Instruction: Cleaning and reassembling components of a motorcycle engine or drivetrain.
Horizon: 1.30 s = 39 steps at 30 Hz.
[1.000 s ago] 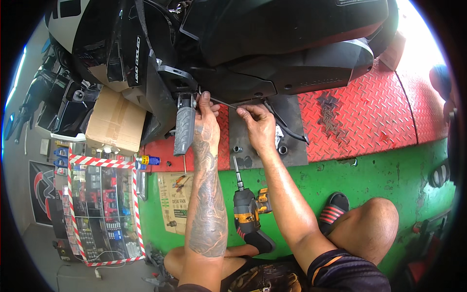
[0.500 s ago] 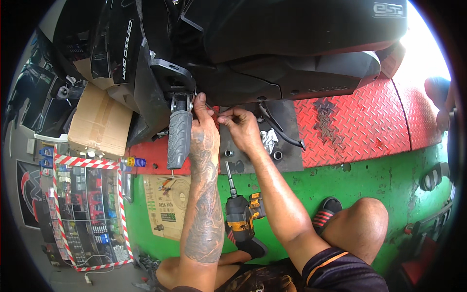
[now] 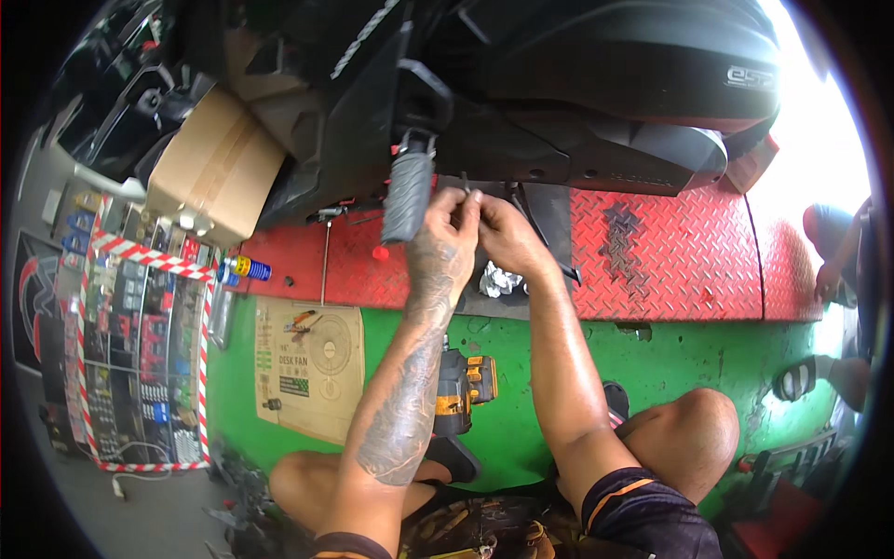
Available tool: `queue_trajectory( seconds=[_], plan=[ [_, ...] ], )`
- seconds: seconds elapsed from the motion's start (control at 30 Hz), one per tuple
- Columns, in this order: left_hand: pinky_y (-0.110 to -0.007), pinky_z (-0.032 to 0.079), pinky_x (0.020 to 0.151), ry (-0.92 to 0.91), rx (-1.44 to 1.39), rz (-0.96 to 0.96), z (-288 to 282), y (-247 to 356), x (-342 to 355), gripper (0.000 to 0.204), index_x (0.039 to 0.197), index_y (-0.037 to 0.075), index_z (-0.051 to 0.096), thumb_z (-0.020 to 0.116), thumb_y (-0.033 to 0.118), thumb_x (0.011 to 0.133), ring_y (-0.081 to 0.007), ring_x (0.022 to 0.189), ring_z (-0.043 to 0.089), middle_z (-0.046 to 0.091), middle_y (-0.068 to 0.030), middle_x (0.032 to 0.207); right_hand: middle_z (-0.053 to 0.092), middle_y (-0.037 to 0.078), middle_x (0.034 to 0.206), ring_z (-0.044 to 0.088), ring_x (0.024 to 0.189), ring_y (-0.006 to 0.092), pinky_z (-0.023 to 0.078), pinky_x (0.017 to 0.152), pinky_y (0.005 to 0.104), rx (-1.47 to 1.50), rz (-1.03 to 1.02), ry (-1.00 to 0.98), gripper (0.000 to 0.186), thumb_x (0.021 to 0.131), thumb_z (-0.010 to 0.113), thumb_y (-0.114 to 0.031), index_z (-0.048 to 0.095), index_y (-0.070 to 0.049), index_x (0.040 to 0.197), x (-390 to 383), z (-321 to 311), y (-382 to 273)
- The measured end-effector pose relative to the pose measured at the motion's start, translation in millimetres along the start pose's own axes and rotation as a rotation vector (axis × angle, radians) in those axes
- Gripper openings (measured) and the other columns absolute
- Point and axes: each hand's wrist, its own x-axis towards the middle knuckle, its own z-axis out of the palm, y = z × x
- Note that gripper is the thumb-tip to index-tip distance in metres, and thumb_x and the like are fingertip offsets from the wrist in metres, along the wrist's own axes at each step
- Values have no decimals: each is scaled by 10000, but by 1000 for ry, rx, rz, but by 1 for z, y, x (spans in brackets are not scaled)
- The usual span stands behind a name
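Note:
My left hand (image 3: 449,222) and my right hand (image 3: 510,231) meet just right of a grey ribbed footrest (image 3: 408,197) on a black scooter (image 3: 521,102). Pinched between the fingertips of both is a thin dark rod-like piece (image 3: 466,184), its tip pointing up toward the scooter's lower panel. Its exact kind is too small to tell, and fingers hide its lower end. A crumpled white cloth (image 3: 500,279) lies on a dark mat below my right hand. Near my left forearm, a black and yellow power driver (image 3: 453,387) stands on the green floor, partly covered by the arm.
A red treadplate platform (image 3: 670,252) runs under the scooter, and the kickstand (image 3: 533,216) hangs there. Leftward are a cardboard box (image 3: 219,168), a spray can (image 3: 250,268), flattened cardboard (image 3: 312,373) with small tools, and a striped-edge shelf (image 3: 149,354). Another person (image 3: 833,252) is at far right.
My hands have come together, with the left one drawn away from the footrest's hinge. The view has shifted, so the footrest appears further right and higher. Sockets on the mat are now hidden.

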Motion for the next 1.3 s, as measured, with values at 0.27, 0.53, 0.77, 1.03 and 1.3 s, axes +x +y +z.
queue_trajectory(
  seconds=[0.27, 0.53, 0.77, 1.03, 1.3],
  plan=[
    [-397, 531, 707, -989, 504, 55, -142, -50, -39, 393, 1100, 34, 690, 690, 373, 901, -249, 751, 687, 719, -122, 842, 601, 228, 1061, 607, 1011, 426, 501, 856, 468, -774, 140, 213, 343, 791, 719, -178, 646, -5, 1077, -71, 12, 59],
    [-334, 553, 746, -701, 399, -291, -309, -184, -134, 350, 1206, 22, 638, 653, 248, 939, -210, 835, 692, 710, -109, 950, 557, 230, 1045, 567, 970, 444, 485, 826, 495, -1071, 217, 434, 354, 785, 732, -98, 599, 5, 1096, -104, 36, 112],
    [-197, 452, 541, 414, -476, -839, -196, -297, -318, 181, 1153, 58, 650, 586, 113, 993, -41, 606, 541, 632, -6, 779, 571, 198, 1183, 514, 1142, 411, 422, 974, 494, -1295, 133, 331, 435, 776, 753, -96, 590, -18, 1172, -129, 16, 128],
    [-319, 508, 644, 237, -17, -370, -159, -330, -260, 184, 1117, 45, 651, 606, 84, 942, -203, 713, 610, 646, -96, 868, 589, 37, 784, 598, 705, 185, 491, 605, 297, -732, 204, 530, 188, 973, 529, -130, 595, -50, 1130, -112, 23, 94],
    [-455, 443, 869, 242, 938, -220, -213, -443, -55, 494, 1290, 43, 598, 654, 303, 874, -302, 1028, 550, 582, -131, 1084, 578, -15, 719, 499, 512, 76, 369, 436, 217, -295, 498, 189, 230, 921, 717, -228, 610, -56, 1030, -9, 94, 76]
  ],
)
